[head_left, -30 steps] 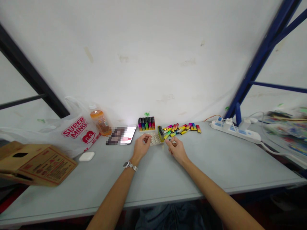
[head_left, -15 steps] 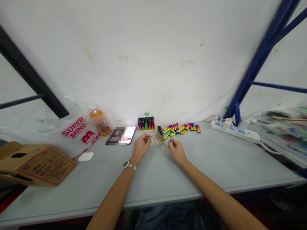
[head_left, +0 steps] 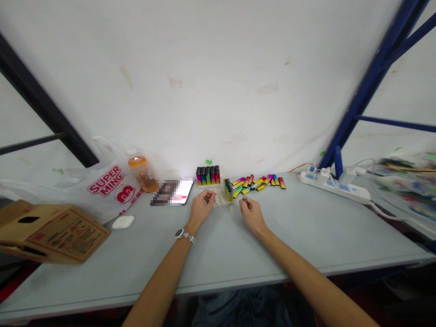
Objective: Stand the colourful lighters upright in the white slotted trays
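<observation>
The fingers of my left hand [head_left: 201,206] are pinched at the left edge of a pale tray with rows of round holes [head_left: 220,198]. A row of upright lighters [head_left: 228,190] stands along that tray's right side. Just right of the tray, my right hand [head_left: 252,215] is closed on a lighter [head_left: 244,199]; only its dark metallic top shows above the fingers. Behind the tray is a block of upright lighters [head_left: 208,176] with black tops, in several colours. Loose multicoloured lighters [head_left: 261,184] lie in a scattered pile beyond my right hand.
Left on the table [head_left: 218,272] are a tablet-like device [head_left: 185,190], an orange bottle [head_left: 145,175], a plastic bag [head_left: 105,188], a white case [head_left: 123,222] and a cardboard box [head_left: 57,236]. A power strip [head_left: 335,187] lies at right, before a blue frame [head_left: 357,95].
</observation>
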A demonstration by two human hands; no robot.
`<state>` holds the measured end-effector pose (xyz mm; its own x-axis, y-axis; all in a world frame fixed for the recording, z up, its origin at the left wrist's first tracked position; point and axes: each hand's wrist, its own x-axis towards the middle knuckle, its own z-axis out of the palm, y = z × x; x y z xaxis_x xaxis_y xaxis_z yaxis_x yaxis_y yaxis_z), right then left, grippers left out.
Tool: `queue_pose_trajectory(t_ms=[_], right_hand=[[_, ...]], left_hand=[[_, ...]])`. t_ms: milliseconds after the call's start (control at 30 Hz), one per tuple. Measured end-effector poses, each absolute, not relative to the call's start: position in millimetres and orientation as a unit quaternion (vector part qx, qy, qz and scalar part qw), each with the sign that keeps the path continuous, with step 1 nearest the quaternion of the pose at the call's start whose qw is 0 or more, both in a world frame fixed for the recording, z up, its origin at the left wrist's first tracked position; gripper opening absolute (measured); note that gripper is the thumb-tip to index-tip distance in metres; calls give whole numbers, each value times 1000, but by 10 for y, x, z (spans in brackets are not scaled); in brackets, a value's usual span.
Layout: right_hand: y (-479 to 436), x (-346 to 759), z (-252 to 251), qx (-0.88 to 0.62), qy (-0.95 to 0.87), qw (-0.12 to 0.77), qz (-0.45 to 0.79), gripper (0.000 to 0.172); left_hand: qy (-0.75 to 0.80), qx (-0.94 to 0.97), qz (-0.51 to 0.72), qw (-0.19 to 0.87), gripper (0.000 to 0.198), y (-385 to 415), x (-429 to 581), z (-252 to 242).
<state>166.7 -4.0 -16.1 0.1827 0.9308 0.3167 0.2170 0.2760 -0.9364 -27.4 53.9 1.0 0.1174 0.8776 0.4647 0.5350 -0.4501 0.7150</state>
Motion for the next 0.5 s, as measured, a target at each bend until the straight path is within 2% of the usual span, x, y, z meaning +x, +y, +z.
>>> queue_pose_trajectory(t_ms=[500], right_hand=[[-30,1667,-190,-507,-561,574,314,35]], left_hand=[[491,722,450,187,18,547,-274,-13]])
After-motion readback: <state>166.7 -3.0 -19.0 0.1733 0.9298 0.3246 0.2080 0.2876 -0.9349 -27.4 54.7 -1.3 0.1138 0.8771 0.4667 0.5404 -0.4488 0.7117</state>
